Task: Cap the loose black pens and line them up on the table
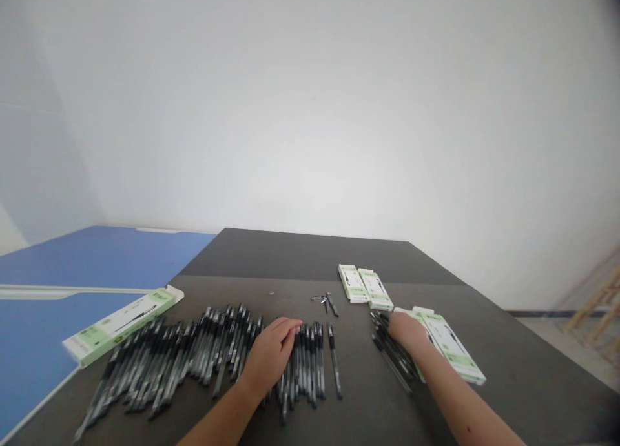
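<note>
Across the near half of the bench [368, 401], with twelve o'clock taken toward the wall [310, 110], a broad row of pens [188, 349] with dark grips is spread at nine o'clock from the left hand [274, 352]. More pens are seen just beside that hand at four o'clock, and a single pen [334, 362] is set slightly apart at three. The left hand's fingers are bent and kept close together over the pens; whether any pen is gripped cannot be told. By the right hand [407, 331], a loose bundle of pens [383, 323] is touched, with one lying out at eight o'clock; its fingers are mostly hidden, so their opening and hold cannot be told. At three o'clock from it a green-and-white carton [453, 346] is laid, and another carton [420, 314] is partly covered by the wrist. Two cartons [365, 286] are placed side by side at eleven o'clock. Small pieces [325, 301] are scattered at one o'clock from the left hand. Beyond the pen row, near ten o'clock, a long carton [123, 323] is slanted.
</note>
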Demonstrator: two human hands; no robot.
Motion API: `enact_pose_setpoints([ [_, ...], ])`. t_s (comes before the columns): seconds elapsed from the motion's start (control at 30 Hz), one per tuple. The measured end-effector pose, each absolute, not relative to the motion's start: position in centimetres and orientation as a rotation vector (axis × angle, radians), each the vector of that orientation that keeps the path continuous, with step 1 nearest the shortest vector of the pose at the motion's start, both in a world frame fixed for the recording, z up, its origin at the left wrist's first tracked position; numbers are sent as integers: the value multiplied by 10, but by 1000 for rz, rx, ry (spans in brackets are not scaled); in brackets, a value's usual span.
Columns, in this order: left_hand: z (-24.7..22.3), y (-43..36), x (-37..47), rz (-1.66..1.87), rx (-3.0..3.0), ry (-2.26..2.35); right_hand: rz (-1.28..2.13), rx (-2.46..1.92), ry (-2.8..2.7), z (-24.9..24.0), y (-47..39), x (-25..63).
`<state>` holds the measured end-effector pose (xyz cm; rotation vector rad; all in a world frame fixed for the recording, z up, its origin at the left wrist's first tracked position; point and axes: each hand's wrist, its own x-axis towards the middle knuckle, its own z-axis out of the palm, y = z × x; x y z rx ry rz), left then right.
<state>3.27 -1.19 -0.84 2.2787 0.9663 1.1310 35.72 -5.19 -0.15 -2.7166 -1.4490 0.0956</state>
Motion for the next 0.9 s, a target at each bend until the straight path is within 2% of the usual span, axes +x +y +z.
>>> enact_pose_setpoints([
  [0.17, -10, -11, 32, 1148, 2189, 959, 299, -2574, -1497, 24, -54, 347],
  [0.33, -2, -16, 51, 1006, 1785, 998, 616, -2183, -1638, 42, -67, 290],
  [0.47, 5, -24, 71, 826, 1451, 827, 1311, -1574, -1380, 38, -71, 245],
  [0.57, 5, -26, 75, 852, 1216, 709, 1520, -1363, -1227, 30, -67, 229],
  [0.67, 5, -21, 66, 998, 1015, 692, 1451, -1274, -1202, 21, -62, 224],
  [0.9, 11, 0, 42, 1377, 723, 704, 910, -1363, -1487, 0, -66, 223],
])
